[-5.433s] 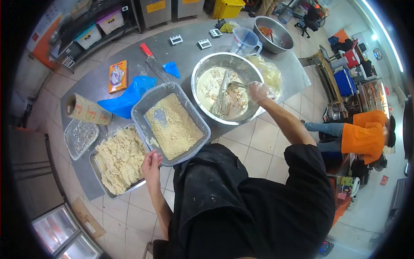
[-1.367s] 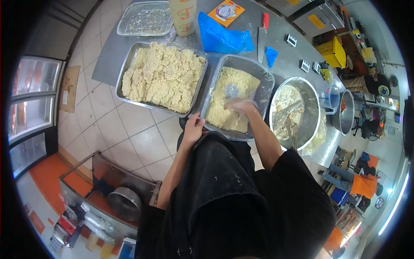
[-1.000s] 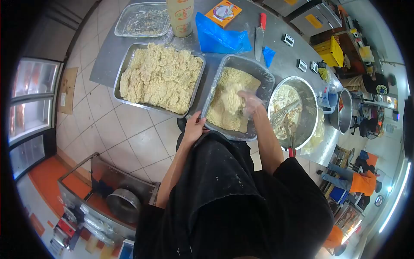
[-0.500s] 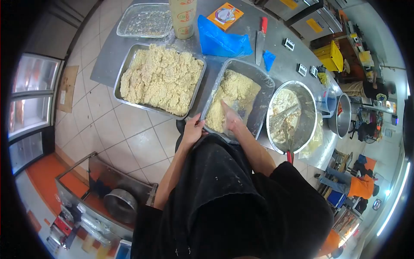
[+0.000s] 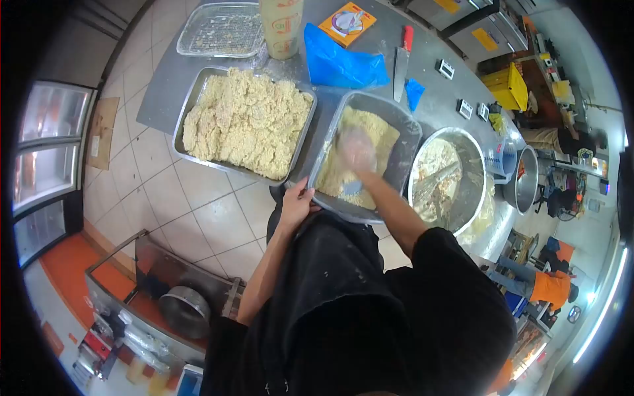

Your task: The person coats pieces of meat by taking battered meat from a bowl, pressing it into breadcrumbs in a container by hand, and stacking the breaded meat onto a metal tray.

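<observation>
My left hand is closed on the near left corner of the grey tub. Inside that tub, my right hand, in a clear glove, is over the pale crumbs; motion smears its fingers, and whatever lies under it is hidden. To the left, a metal tray is heaped with crumb-coated pieces. On the tub's right stands a steel bowl of whitish batter with a whisk in it.
Behind the tub lie a blue plastic bag, a red-handled knife and an orange box. A wire-rack tray and a paper roll are at the back left. Another steel bowl stands right. A person in orange is far right.
My right hand has moved from the near part of the tub to farther back, over the crumbs. My left hand stays at the corner. Earlier, my right hand was at the batter bowl.
</observation>
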{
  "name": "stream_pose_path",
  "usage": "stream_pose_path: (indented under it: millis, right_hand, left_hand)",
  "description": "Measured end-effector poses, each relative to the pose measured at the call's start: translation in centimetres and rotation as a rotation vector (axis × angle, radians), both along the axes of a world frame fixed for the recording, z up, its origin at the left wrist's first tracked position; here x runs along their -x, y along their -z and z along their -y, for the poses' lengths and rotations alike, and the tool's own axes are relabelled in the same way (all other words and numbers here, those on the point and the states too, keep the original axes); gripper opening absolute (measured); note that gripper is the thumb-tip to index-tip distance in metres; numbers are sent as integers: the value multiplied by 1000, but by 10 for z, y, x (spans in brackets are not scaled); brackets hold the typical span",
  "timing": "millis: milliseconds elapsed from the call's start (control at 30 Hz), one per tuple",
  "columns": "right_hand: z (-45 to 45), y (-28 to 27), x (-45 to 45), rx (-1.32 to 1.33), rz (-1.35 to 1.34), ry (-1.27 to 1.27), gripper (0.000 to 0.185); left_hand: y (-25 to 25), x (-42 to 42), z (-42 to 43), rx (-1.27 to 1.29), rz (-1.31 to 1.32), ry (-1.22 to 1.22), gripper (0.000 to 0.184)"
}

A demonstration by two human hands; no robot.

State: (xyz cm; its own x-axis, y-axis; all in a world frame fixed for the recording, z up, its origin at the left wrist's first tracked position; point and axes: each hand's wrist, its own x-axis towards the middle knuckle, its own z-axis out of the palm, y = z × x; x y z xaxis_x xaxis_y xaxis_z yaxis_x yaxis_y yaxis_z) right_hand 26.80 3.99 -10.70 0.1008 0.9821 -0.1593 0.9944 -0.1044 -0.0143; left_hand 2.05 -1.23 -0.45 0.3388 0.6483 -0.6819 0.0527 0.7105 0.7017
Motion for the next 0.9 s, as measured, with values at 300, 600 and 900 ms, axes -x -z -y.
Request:
stream_pose_path:
  millis: [300, 600, 900]
  right_hand:
    - [17, -79, 43, -1, -60, 27, 65]
    - [-25, -48, -59, 510, -912, 722, 52]
    - [15, -89, -53, 462, -1084, 311, 43]
  left_hand:
    - [4, -3, -3, -32, 61, -9, 45]
    - [-2, -3, -8, 14, 72, -36, 46]
    - [11, -1, -5, 12, 95, -51, 45]
